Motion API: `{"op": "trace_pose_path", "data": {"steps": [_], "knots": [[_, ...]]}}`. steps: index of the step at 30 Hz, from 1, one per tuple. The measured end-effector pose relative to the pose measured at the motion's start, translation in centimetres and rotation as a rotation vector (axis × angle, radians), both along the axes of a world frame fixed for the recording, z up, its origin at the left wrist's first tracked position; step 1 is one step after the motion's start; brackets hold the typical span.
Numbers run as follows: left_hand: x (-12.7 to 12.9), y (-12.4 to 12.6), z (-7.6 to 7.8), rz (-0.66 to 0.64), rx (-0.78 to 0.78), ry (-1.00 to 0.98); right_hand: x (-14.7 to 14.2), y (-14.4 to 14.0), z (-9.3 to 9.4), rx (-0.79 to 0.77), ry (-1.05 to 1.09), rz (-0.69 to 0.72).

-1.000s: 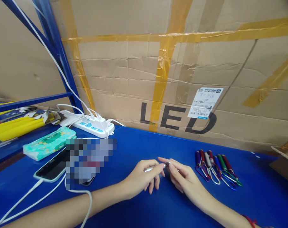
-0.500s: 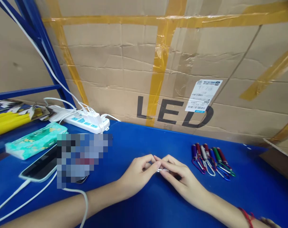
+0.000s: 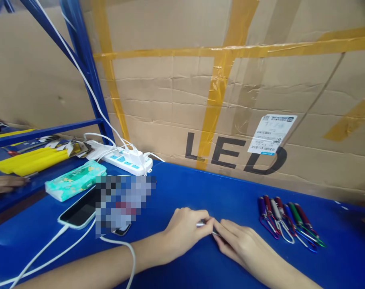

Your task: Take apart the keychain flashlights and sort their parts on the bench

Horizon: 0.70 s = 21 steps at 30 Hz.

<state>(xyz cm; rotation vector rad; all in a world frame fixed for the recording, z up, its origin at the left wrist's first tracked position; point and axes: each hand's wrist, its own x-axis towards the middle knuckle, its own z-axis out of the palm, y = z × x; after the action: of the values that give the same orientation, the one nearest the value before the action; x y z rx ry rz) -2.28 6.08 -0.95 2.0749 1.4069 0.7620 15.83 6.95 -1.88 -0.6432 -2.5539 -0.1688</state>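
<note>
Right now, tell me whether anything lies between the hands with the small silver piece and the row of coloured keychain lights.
Nothing visible does. The left hand and right hand pinch the small silver piece together, and only bare blue table lies between them and the keychain lights off to the right.

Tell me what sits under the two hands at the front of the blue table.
Between the left hand and right hand a small silver cylinder shows, pinched at the fingertips above the blue table. Its ends, and anything beneath the palms, are covered.
</note>
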Motion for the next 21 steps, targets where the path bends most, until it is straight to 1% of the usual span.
{"op": "trace_pose_path", "data": {"steps": [2, 5, 7, 8, 12, 13, 18, 21], "knots": [[-0.02, 0.05, 0.03, 0.008, -0.001, -0.007, -0.09, 0.04, 0.05, -0.034, 0.011, 0.009], [-0.08, -0.11, 0.01, -0.002, 0.005, -0.023, -0.13, -0.07, 0.47, -0.206, 0.032, 0.027], [-0.13, -0.28, -0.04, -0.026, 0.018, -0.035, -0.13, -0.25, 0.76, -0.261, 0.038, 0.03], [-0.15, -0.36, -0.08, -0.039, 0.03, -0.038, -0.13, -0.36, 0.84, -0.241, 0.039, 0.033], [-0.13, -0.55, -0.33, -0.076, 0.083, -0.049, -0.14, -0.74, 0.68, -0.07, 0.045, 0.055], [-0.1, -0.57, -0.38, -0.081, 0.09, -0.057, -0.14, -0.79, 0.6, -0.054, 0.055, 0.058], [-0.01, -0.59, -0.56, -0.097, 0.107, -0.07, -0.11, -0.86, 0.47, -0.106, 0.111, 0.051], [0.02, -0.56, -0.63, -0.092, 0.117, -0.054, -0.08, -0.79, 0.56, -0.073, 0.105, 0.046]]}}
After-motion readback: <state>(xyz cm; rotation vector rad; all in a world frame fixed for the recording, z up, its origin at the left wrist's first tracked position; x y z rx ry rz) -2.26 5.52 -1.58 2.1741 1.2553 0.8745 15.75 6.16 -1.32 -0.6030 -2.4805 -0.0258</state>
